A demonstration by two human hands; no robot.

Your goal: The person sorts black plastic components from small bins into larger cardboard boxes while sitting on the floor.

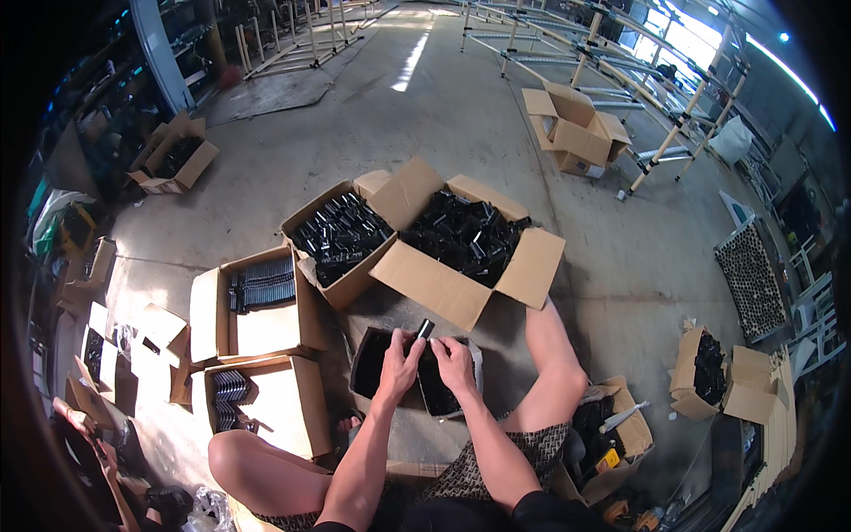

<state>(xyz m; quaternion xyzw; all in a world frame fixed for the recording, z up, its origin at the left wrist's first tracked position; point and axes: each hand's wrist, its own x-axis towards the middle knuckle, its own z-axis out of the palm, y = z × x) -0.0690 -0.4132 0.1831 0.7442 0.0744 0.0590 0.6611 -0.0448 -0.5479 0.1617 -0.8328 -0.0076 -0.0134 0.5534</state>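
My left hand is closed on a short, shiny black metal piece, whose top end sticks up past my fingertips. Close beside it, my right hand has its fingers curled in a pinch at the piece's lower part; what lies inside them is hidden. Both hands are over two small dark bins, a left bin and a right bin, standing side by side between my knees. Just beyond stand two open cartons: one of loose black parts, the other of black clamp-like pieces.
To my left, two cartons hold neatly stacked black parts and shorter rows. At my right stands a carton with a yellow item. Another person's arm shows at lower left. Pipe racks stand farther off.
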